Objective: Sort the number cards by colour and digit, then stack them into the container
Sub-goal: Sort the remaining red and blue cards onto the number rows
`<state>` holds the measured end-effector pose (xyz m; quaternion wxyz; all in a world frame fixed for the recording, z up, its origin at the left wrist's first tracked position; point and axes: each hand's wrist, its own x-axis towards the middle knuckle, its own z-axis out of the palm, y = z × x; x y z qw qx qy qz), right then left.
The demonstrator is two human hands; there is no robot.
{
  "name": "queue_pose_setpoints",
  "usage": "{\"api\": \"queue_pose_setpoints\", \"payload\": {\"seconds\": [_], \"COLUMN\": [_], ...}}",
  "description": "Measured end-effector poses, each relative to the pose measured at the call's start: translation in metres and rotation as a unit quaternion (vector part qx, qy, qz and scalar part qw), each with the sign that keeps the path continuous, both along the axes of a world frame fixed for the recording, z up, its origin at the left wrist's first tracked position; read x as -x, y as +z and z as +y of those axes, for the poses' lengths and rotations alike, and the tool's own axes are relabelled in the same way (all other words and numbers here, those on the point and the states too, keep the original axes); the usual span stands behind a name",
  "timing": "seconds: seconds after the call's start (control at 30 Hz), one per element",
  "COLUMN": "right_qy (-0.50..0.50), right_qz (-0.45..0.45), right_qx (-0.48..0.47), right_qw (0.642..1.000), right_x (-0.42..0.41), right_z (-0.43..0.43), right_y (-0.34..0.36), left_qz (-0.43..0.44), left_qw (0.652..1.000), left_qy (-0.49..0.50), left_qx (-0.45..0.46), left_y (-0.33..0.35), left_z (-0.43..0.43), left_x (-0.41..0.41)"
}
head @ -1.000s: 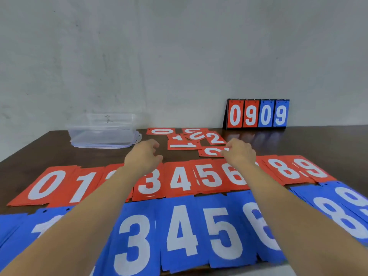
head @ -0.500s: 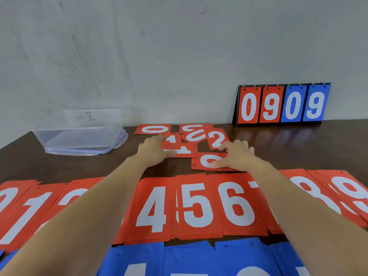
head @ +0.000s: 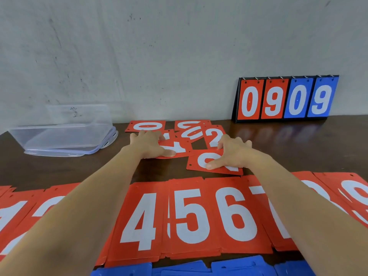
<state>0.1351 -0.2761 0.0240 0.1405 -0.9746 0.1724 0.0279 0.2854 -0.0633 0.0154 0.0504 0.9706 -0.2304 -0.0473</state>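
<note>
Red card (head: 179, 150) beneath left hand (head: 148, 144), another card (head: 193, 163) beneath right hand (head: 234, 154).

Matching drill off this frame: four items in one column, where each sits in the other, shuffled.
1. clear container
2. scoreboard stand
3. left hand
4. right hand

A. on the loose red card nearest the sorted row
B. far right, by the wall
C. on the loose red 1 card
D. far left of the table

Pairs: 1-D, 2-B, 3-C, 4-A
</note>
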Motion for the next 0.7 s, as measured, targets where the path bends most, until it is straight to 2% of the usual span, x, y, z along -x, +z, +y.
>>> {"api": "queue_pose_setpoints", "payload": {"seconds": [0.1, 0.17, 0.27, 0.4, 0.7], "right_qy": [0.000, -0.001, -0.035, -0.070, -0.068], "right_qz": [-0.021, -0.058, -0.131, -0.182, -0.242], "right_qx": [-0.043, -0.023, -0.031, -0.051, -0.082], "right_qw": [0.999, 0.998, 0.990, 0.979, 0.964], "right_x": [0.001, -0.003, -0.004, 0.002, 0.020], "right_z": [0.001, 0.000, -0.005, -0.013, 0.009], "right_y": [0.000, -0.004, -0.006, 0.007, 0.050], "left_qz": [-0.074, -0.116, -0.138, -0.163, -0.061], "left_qw": [0.997, 0.993, 0.984, 0.957, 0.914], "left_qy": [0.006, 0.004, 0.025, 0.057, 0.064], "left_qx": [-0.013, 0.007, 0.113, 0.233, 0.397], "left_y": [0.000, 0.000, 0.001, 0.012, 0.053], "left_z": [-0.001, -0.001, 0.001, 0.010, 0.046], "left_x": [0.004, 0.009, 0.015, 0.022, 0.054]}}
